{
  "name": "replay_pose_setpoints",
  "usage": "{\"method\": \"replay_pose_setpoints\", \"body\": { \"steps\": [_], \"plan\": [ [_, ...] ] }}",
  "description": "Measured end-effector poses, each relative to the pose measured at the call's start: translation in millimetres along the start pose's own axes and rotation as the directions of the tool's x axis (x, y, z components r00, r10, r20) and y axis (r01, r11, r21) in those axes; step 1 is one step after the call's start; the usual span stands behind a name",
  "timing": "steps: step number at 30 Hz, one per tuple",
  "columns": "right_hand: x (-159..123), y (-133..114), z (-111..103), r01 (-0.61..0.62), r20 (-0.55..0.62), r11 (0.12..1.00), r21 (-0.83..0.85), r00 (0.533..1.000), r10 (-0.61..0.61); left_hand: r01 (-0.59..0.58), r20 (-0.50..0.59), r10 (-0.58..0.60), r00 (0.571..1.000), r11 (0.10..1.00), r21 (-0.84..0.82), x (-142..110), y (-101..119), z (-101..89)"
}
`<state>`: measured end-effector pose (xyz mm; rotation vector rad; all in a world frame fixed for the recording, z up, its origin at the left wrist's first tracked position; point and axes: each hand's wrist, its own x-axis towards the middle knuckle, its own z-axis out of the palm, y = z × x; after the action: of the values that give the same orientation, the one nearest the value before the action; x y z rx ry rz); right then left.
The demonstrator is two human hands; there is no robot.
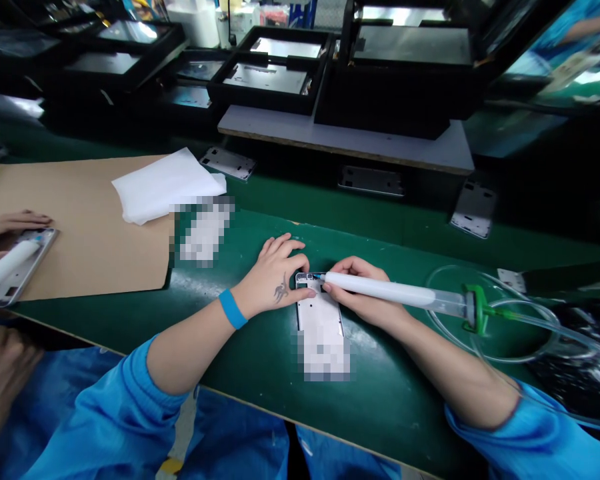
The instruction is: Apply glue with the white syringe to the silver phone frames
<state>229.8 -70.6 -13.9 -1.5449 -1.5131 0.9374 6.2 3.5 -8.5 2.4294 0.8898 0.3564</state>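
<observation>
A white phone frame point(320, 323) lies flat on the green table in front of me; its lower part is pixelated. My left hand point(276, 277) grips its upper left corner between thumb and index finger, the other fingers stretched out over the table. In my right hand point(363, 287) is a dispensing syringe point(395, 290) filled with white material, held near its front end. The fine tip touches or hovers just over the frame's top edge; which one I cannot tell. From the syringe's green cap point(475, 310), a clear hose runs off to the right.
More phone frames lie along the back point(371, 180), with a partly pixelated one point(205, 233) left of my hand. A white sheet point(167, 183) overlaps brown cardboard point(95, 233). At far left, a co-worker's hand point(10, 230) rests beside another frame and syringe. Black trays point(270, 70) stand behind.
</observation>
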Motion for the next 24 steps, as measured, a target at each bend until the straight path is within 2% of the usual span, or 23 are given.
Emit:
{"method": "replay_pose_setpoints", "body": {
  "steps": [4,7,9,12,15,17,20,24],
  "plan": [
    [-1,4,-1,0.030,-0.048,0.999,0.024,0.998,-0.028,-0.024,-0.010,0.025,1.000,0.999,0.024,0,-3,0.1],
    [-5,11,-5,0.078,-0.062,0.996,0.042,0.995,-0.075,-0.063,-0.089,0.069,0.994,0.996,0.063,3,-8,-2.4],
    [-7,14,-7,0.142,0.009,0.990,-0.003,0.990,-0.142,-0.061,-0.186,0.077,0.980,0.994,0.089,5,-12,-5.5],
    [-6,15,-9,0.224,0.151,0.965,-0.132,0.967,-0.204,0.012,-0.298,0.030,0.954,0.990,0.138,8,-16,-10.6],
    [6,12,-5,0.209,0.147,0.939,-0.274,0.974,-0.174,0.088,-0.333,-0.036,0.942,0.986,0.144,8,-15,-13.9],
    [25,10,-1,0.176,0.095,0.915,-0.362,0.984,-0.151,0.114,-0.340,-0.062,0.938,0.984,0.134,8,-14,-14.7],
    [73,10,3,0.133,0.030,0.875,-0.465,0.990,-0.135,0.109,-0.341,-0.057,0.938,0.985,0.135,9,-14,-15.3],
    [143,19,-10,0.115,-0.051,0.872,-0.475,0.986,-0.157,0.058,-0.298,-0.011,0.955,0.987,0.151,11,-17,-16.8]
  ]
}}
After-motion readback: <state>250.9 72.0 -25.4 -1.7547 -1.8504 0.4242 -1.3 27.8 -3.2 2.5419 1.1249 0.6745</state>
